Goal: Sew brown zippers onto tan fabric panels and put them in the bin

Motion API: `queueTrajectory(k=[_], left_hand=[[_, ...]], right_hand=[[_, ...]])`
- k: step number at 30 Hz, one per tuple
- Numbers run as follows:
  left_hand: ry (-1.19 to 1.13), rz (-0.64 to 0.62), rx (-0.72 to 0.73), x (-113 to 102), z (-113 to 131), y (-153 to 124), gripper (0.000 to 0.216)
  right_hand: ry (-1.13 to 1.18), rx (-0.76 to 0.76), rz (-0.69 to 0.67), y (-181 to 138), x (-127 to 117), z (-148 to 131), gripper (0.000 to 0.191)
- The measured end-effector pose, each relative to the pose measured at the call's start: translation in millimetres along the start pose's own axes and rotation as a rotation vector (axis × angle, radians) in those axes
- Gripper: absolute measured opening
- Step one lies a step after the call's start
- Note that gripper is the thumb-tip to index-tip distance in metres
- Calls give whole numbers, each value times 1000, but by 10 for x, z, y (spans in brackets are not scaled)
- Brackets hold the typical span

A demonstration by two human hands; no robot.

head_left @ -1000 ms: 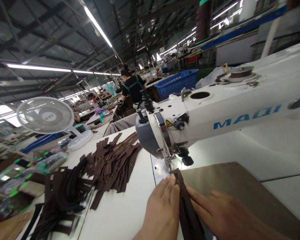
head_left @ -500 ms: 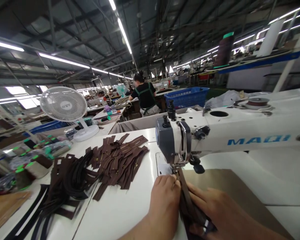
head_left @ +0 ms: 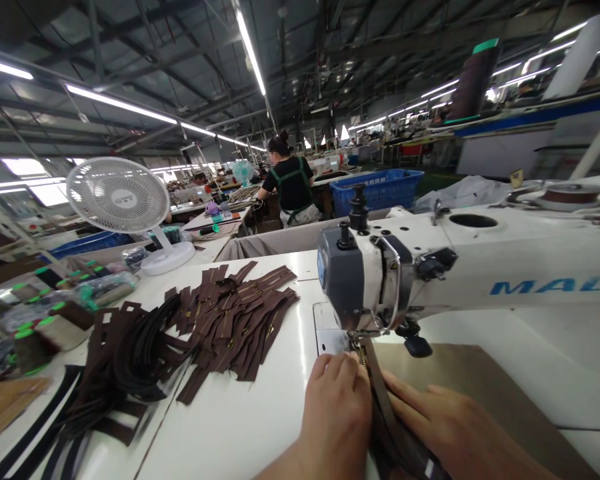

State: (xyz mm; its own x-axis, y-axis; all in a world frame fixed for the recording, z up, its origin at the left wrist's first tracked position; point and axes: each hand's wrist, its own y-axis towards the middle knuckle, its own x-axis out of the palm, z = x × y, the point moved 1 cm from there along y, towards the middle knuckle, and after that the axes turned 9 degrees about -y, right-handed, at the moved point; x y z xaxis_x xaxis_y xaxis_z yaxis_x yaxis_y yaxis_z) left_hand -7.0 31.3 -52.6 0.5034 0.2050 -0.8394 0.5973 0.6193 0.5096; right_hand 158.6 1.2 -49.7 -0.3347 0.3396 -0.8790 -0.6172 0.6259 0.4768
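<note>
At the presser foot of a white sewing machine, a brown zipper with metal teeth lies along a brown fabric strip. My left hand rests on the zipper's left side with curled fingers, close to the needle area; its fingertips are partly hidden. On the strip's other side, my right hand holds the fabric edge, fingers pointing toward the machine and thumb out of sight. Left of the machine lies a loose pile of brown zippers, several with brass pulls.
Dark curved strips lie beside the zipper pile. Thread cones and a white fan stand farther left. A brown sheet lies under the machine arm. Beyond the table sit a person and a blue basket.
The camera view has shifted, so the machine appears larger and farther right. Both hands keep their places on the zipper and strip, with little visible movement relative to the machine.
</note>
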Motion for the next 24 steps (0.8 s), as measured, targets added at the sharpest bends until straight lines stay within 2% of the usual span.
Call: queueTrajectory(k=[8,16,20,24], left_hand=[[39,-93,-48,-42,56,9,10],[3,-226,-132,-168,124,68,14],[-32,-233,-181,-193,122,75,11],[-4,-208,-209,-149,61,97,10]], right_hand=[[54,21,-76,-10,-104,-2,67],[54,21,-56,-24,-63,25,70],[80,15,-76,-25,-30,63,70],[100,16,-104,59,-42,136,61]])
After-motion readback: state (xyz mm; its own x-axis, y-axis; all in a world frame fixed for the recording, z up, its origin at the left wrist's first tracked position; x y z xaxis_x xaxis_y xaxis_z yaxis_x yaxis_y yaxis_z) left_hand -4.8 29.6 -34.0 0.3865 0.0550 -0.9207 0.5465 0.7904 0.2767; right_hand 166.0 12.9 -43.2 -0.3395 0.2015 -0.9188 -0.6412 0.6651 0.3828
